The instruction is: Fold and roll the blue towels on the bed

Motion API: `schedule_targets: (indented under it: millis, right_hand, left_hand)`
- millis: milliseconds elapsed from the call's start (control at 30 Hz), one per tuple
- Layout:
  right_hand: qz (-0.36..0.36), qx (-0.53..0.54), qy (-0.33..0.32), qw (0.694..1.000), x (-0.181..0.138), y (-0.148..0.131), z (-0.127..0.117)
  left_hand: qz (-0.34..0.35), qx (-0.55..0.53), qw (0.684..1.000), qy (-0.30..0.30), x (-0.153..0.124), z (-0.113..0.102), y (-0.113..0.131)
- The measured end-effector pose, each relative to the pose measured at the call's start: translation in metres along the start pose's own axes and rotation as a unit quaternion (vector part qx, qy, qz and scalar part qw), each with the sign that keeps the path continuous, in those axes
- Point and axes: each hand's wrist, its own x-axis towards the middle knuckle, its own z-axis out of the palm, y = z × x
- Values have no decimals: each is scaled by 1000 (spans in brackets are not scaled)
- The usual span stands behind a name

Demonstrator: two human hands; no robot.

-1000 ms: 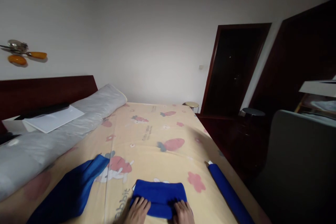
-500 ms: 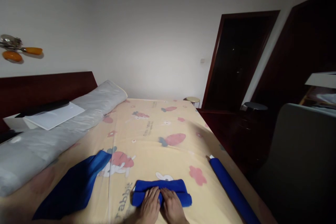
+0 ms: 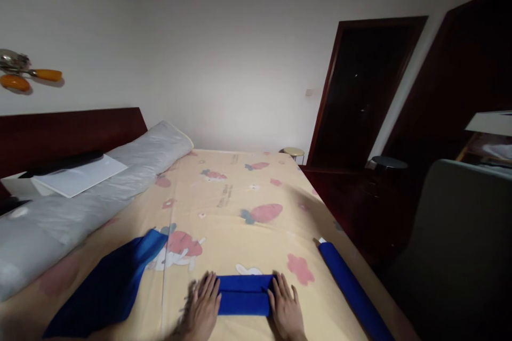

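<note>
A folded blue cloth (image 3: pixel 245 295) lies flat on the bed in front of me, with a crease running across its length. My left hand (image 3: pixel 205 301) rests over its left end, fingers stretched out and pointing away from me. At the right end, my right hand (image 3: pixel 286 301) lies with its fingers spread, touching the cloth's edge. Both hands cover the ends of the cloth. To the left, a larger dark blue cloth (image 3: pixel 108 287) is spread out loosely. A blue roll (image 3: pixel 352 287) with a pale tip lies near the bed's right edge.
The bed (image 3: pixel 224 245) has a cream sheet printed with rabbits and carrots. A grey rolled quilt (image 3: pixel 100 208) runs along the headboard (image 3: pixel 72 133), carrying a white flat sheet (image 3: pixel 82 176). A dark chair (image 3: pixel 460 224) and a round stool (image 3: pixel 389 162) stand to the right.
My hands have moved apart from the middle of the folded blue cloth out to its two ends. The cloth now looks straighter and flatter.
</note>
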Motion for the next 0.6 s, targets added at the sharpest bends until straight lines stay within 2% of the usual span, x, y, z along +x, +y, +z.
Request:
schedule_targets:
  millis: [133,200,267,400,600]
  right_hand:
    - [-112,42,33,992,-5,-50,17]
    - [-149,61,24,987,-7,-70,22]
    - [-163,68,8,984,-9,-78,23]
    - [-186,71,-4,980,-8,-65,15]
    - [-225,75,-15,971,-18,-18,4]
  left_hand:
    - [86,-52,995,10,14,-4,42]
    - [100,-77,992,11,18,-4,59]
    - [92,-85,992,10,18,-5,66]
    - [103,-78,992,-4,13,-10,53]
    - [122,-89,987,-49,1,-23,24]
